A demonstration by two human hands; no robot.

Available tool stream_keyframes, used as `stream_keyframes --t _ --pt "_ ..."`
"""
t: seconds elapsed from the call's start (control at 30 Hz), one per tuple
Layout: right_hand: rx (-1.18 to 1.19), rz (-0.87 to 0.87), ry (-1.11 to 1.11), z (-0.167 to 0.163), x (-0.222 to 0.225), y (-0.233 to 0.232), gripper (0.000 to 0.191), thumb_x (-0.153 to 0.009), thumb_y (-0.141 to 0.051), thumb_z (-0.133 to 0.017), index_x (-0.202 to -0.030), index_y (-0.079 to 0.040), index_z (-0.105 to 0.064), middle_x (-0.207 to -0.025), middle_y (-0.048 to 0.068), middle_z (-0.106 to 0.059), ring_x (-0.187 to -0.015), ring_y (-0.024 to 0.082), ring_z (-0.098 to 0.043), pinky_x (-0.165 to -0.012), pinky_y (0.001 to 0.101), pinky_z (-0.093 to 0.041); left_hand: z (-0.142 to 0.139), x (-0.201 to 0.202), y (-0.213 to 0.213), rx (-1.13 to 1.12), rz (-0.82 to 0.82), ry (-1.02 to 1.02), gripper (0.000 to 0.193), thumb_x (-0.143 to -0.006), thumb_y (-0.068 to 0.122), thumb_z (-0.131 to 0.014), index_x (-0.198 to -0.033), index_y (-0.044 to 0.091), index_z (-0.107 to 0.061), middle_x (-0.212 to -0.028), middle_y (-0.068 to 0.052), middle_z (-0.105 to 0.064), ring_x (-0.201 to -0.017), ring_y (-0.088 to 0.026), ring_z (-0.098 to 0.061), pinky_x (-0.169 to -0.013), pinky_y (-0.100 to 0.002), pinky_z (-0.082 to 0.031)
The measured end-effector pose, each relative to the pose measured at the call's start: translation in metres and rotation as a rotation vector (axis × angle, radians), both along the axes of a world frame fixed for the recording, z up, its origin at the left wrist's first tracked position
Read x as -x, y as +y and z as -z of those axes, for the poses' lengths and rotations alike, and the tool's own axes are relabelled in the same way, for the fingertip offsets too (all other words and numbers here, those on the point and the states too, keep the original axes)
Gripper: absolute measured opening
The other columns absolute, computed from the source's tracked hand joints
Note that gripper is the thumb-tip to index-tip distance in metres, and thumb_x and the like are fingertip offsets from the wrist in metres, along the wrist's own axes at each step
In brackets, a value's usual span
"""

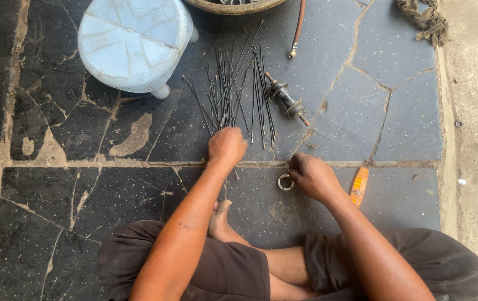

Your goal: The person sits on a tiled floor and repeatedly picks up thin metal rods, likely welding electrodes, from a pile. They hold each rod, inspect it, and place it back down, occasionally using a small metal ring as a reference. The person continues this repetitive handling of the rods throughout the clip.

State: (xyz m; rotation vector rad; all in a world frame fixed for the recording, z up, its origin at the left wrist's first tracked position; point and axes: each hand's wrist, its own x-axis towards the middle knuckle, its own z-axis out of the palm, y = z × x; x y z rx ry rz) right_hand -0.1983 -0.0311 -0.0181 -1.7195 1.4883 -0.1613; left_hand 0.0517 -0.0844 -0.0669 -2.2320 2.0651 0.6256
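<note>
No packages, labels, signs or screens appear on the cracked stone floor (361, 111) where a person sits cross-legged at work. Nothing near either hand bears a wrapper, a tag or a display, neither ahead of the hands, nor between them, nor to their sides.
</note>
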Motion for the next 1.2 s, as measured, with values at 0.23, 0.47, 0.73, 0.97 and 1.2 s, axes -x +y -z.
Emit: stream_keyframes --t 0.23,0.47,0.73,0.97,1.2 --pt "0.003 -0.009 0.016 -0.001 0.000 0.000 0.022 -0.087 -0.020 -0.067 -0.104 -0.005 -0.068 -0.101 0.018 -0.072 -0.098 0.039 -0.067 -0.082 0.0495 -0.052 -0.021 -0.022 -0.013 -0.040 -0.329 0.102 0.020 -0.088 0.025 -0.068 -0.100 0.010 -0.074 -0.104 -0.017 -0.074 -0.098 -0.036 -0.070 -0.088 -0.047 -0.055" --pt "0.009 -0.013 0.009 -0.002 0.000 -0.001 0.023 -0.088 -0.021 -0.067 -0.104 -0.005 -0.068 -0.101 0.018 -0.073 -0.098 0.040 -0.067 -0.082 0.0493 -0.052 -0.025 -0.021 -0.015 0.053 -0.500 0.272 0.033 -0.095 0.013 -0.056 -0.126 0.019 -0.068 -0.137 -0.009 -0.063 -0.124 -0.027 -0.061 -0.107 -0.045 -0.048" --pt "-0.008 -0.005 0.016 -0.003 -0.001 0.000 0.022 -0.088 -0.020 -0.066 -0.104 -0.005 -0.068 -0.101 0.018 -0.072 -0.097 0.040 -0.068 -0.082 0.0493 -0.052 -0.010 -0.015 -0.012 0.069 -0.102 0.199 0.054 -0.086 -0.002 -0.054 -0.127 0.029 -0.070 -0.165 -0.012 -0.025 -0.153 -0.033 -0.013 -0.122 -0.056 -0.004" --pt "0.007 -0.008 0.007 -0.001 0.000 -0.001 0.022 -0.087 -0.020 -0.066 -0.104 -0.005 -0.068 -0.101 0.018 -0.072 -0.098 0.040 -0.067 -0.082 0.0492 -0.052 -0.019 -0.018 -0.008 0.066 -0.048 0.058 0.019 -0.081 0.009 -0.065 -0.094 0.018 -0.077 -0.162 -0.013 -0.033 -0.155 -0.038 -0.017 -0.125 -0.055 -0.007" --pt "0.001 -0.005 -0.001 0.000 0.000 0.000 0.021 -0.087 -0.019 -0.065 -0.103 -0.005 -0.067 -0.100 0.018 -0.072 -0.098 0.040 -0.067 -0.082 0.0495 -0.052 -0.026 -0.013 -0.005 0.184 -0.031 -0.108 0.015 -0.088 0.016 -0.065 -0.089 0.018 -0.080 -0.156 -0.020 -0.043 -0.150 -0.045 -0.024 -0.121 -0.064 -0.009"
